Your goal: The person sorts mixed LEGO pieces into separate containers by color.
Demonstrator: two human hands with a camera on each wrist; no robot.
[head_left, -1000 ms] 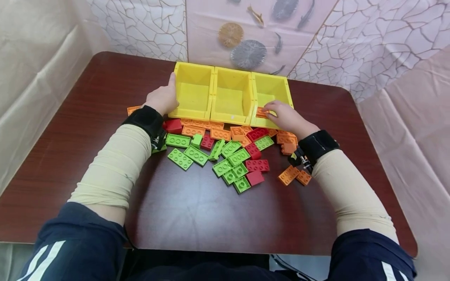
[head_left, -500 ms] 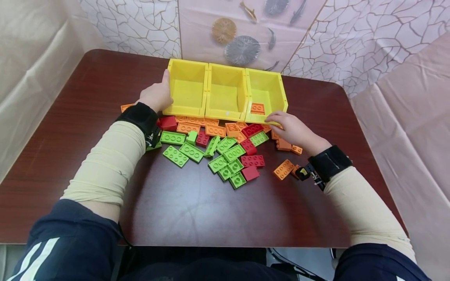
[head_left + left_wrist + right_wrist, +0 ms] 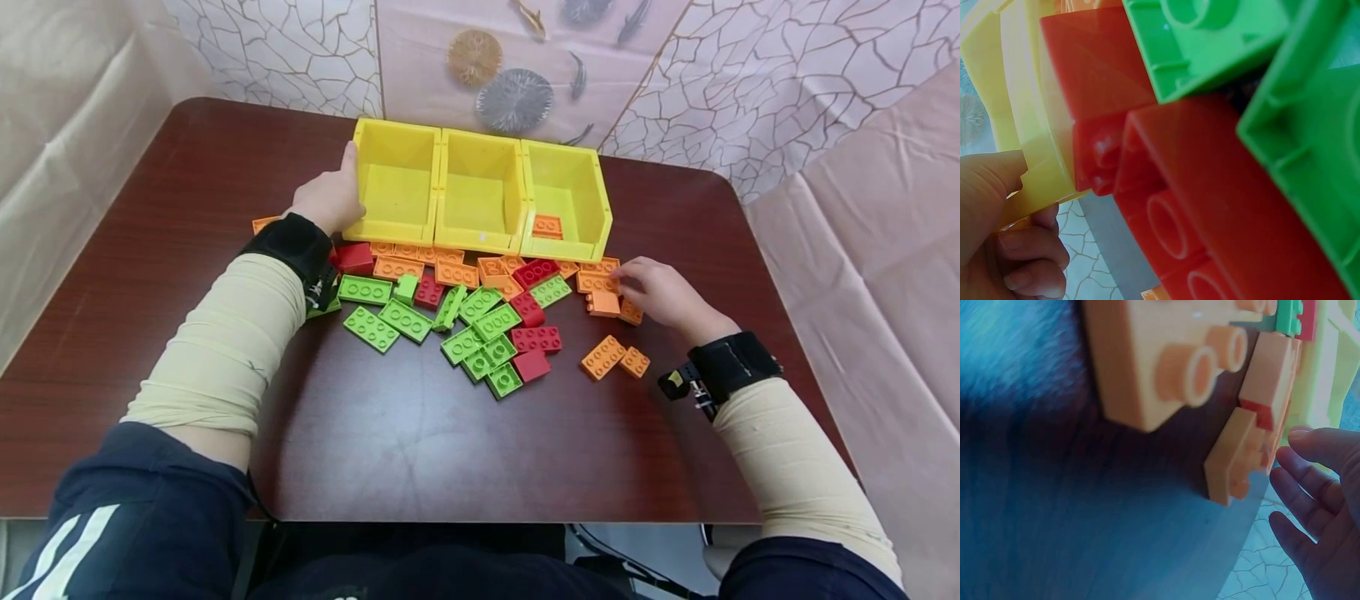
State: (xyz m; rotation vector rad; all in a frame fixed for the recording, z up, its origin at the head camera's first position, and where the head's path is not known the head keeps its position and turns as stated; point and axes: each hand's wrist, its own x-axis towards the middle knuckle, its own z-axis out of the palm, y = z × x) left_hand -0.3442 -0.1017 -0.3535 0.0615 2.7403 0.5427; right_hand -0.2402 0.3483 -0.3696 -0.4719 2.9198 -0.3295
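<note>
Three yellow bins stand side by side at the table's far side. My left hand grips the left wall of the left bin, thumb along its side; in the left wrist view the hand holds the bin's corner. One orange brick lies in the right bin. My right hand hovers with relaxed fingers beside a cluster of orange bricks on the table and holds nothing. The small orange brick is nearest its fingertips.
The middle bin holds nothing. Green bricks, red bricks and orange bricks lie scattered in front of the bins. Two orange bricks sit apart near my right wrist. Bare dark wood spreads toward me.
My right hand let the orange brick go in the right bin and drew back down and right to the orange bricks on the table. My left hand stayed on the left bin.
</note>
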